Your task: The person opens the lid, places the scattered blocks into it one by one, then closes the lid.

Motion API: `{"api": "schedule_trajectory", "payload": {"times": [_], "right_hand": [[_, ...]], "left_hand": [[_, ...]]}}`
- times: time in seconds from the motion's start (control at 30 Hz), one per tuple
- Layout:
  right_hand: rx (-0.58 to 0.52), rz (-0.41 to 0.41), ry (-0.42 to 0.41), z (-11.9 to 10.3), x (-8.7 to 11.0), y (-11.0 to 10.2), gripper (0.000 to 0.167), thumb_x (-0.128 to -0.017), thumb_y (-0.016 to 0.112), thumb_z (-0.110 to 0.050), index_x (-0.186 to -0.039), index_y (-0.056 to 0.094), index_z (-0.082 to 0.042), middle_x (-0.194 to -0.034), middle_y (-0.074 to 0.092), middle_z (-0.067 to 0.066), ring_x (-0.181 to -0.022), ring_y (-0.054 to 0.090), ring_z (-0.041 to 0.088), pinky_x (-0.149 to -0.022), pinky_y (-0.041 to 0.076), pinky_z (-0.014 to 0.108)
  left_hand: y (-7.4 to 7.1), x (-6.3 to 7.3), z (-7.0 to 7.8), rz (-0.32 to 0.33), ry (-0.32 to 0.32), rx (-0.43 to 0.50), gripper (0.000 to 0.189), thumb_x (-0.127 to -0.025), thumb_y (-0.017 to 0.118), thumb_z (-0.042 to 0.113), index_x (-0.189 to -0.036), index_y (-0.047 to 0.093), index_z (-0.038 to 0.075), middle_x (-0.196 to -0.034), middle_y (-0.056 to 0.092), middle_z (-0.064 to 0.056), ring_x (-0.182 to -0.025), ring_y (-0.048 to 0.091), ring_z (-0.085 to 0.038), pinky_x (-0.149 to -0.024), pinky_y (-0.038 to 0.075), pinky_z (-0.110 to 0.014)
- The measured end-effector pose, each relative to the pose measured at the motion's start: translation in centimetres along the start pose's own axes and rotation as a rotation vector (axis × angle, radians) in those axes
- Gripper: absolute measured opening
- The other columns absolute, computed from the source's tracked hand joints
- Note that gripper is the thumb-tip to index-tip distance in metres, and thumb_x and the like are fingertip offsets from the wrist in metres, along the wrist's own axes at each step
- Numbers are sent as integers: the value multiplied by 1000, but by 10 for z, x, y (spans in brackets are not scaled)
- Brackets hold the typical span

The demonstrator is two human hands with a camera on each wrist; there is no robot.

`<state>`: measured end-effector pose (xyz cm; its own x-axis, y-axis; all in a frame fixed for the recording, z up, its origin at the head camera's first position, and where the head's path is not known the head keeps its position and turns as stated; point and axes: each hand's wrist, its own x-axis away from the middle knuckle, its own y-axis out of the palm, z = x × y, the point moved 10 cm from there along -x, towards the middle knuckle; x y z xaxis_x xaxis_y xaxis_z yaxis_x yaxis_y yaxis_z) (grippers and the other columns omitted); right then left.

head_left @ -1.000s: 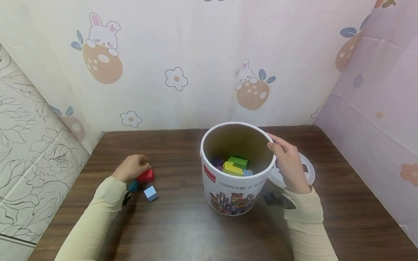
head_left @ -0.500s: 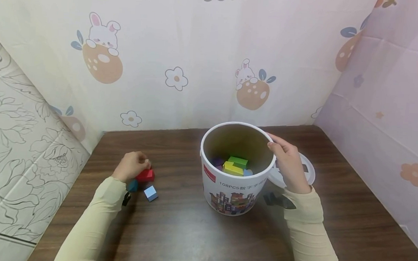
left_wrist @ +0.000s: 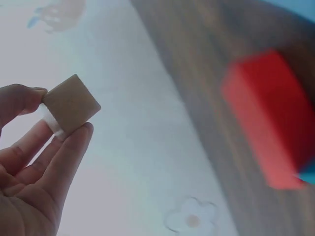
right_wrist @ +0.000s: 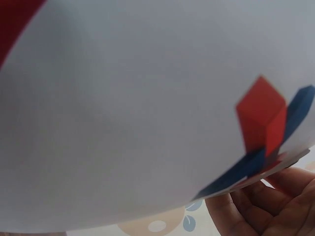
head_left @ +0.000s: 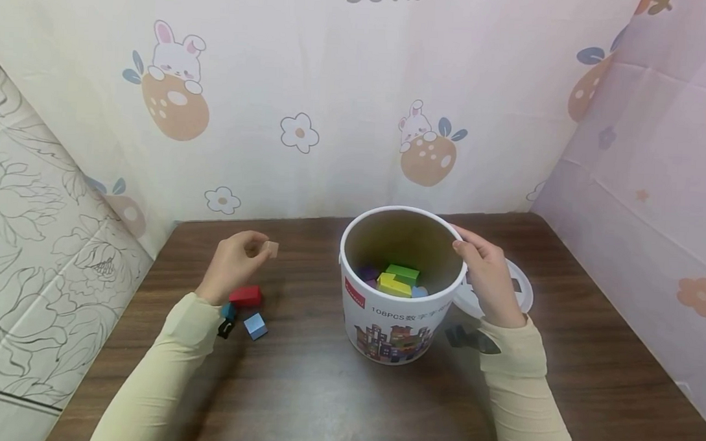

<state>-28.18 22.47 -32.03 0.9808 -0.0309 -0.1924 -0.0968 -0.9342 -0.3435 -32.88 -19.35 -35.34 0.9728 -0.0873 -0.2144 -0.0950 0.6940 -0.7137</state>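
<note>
Between thumb and fingertips my left hand [head_left: 233, 263] pinches a small plain wooden cube [left_wrist: 72, 107], raised above the tabletop. Below that hand lie a red block [head_left: 246, 296], a light blue cube [head_left: 255, 326] and a teal block [head_left: 228, 311] partly behind the wrist. My right hand [head_left: 487, 272] grips the rim of a white printed bucket [head_left: 384, 322], thumb over the edge and fingers on the outside. Inside the bucket rest a yellow block [head_left: 394, 285], a green block [head_left: 403, 274] and some purple and blue pieces. In the right wrist view the bucket wall covers most of the picture.
A white lid [head_left: 521, 288] lies on the dark wooden table [head_left: 317, 401] behind my right wrist, partly hidden. A patterned curtain [head_left: 344, 149] closes off the back, and more patterned cloth hangs at the sides.
My left hand has lifted the wooden cube from beside the red block and carried it up and slightly right. The right hand still holds the bucket rim.
</note>
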Motion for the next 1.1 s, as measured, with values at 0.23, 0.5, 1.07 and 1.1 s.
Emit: {"api": "schedule_trajectory", "payload": {"times": [0.23, 0.5, 1.07, 1.1], "right_hand": [[-4, 0, 5, 1, 0, 0, 47, -103, 43, -42, -143, 52, -19, -143, 55, 8, -117, 54, 21, -86, 56, 35], [-7, 2, 0, 1, 0, 0, 47, -103, 42, -41, -143, 52, -19, -143, 55, 8, -116, 54, 21, -85, 56, 35], [1, -1, 25, 3, 0, 0, 48, -102, 42, -43, -143, 52, -20, -144, 53, 7, -118, 53, 22, -86, 55, 36], [3, -2, 23, 3, 0, 0, 47, -102, 42, -43, -143, 52, -20, -144, 54, 7, -117, 53, 22, -85, 55, 35]], "left_hand": [[-9, 1, 62, 84, 151, 88, 33, -89, 73, 24, -118, 67, 10, -117, 69, -8, -105, 67, -24, -90, 56, -44], [-7, 6, 127, 97, 330, 259, 32, -84, 77, 17, -115, 70, 10, -113, 71, -4, -104, 66, -17, -89, 57, -36], [50, 1, 234, -154, 640, 314, 31, -87, 74, 11, -116, 67, 5, -115, 68, -6, -103, 66, -12, -91, 55, -22], [55, -1, 238, -175, 640, 302, 31, -87, 74, 12, -116, 66, 5, -114, 68, -5, -102, 65, -12, -91, 55, -21]]}}
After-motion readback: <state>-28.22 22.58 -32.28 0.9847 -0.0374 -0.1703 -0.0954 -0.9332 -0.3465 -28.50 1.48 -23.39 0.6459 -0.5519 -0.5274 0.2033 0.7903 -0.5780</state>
